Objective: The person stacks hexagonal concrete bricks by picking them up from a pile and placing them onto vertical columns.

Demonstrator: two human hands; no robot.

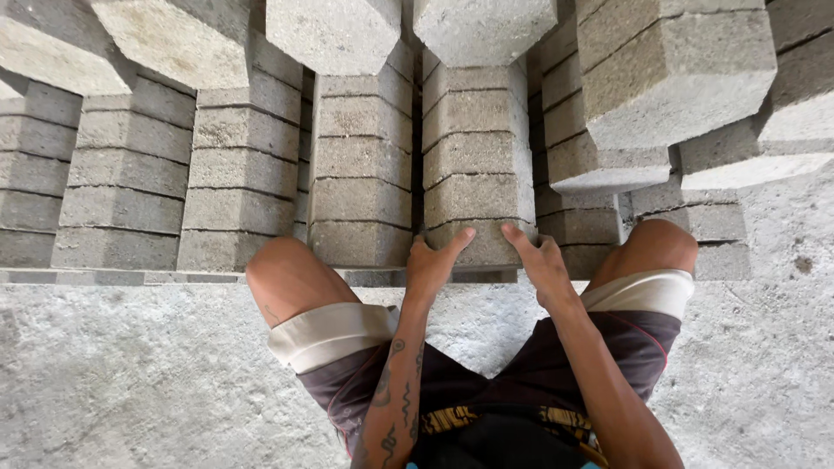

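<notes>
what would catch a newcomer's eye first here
Tall stacks of grey concrete paving blocks fill the top of the view, row beside row. At the centre, the left hand and right hand both press on the bottom block of one stack, between the person's bent knees. Rough concrete floor lies below.

Carrier = rough grey concrete floor (130, 373), speckled, w/ a small dark spot far right. Directly on it: paver blocks in stacks, approx. six columns side by side across the far half. Left stacks (126, 182) run several courses high, grey-brown, chamfered edges. Centre stacks (360, 165) and (478, 156) stand just beside each other, narrow dark gap between. Right stacks (599, 156) sit near the top edge, paler. A thin low strip (113, 277) lies along the foot of the left stacks, touching the floor.
</notes>
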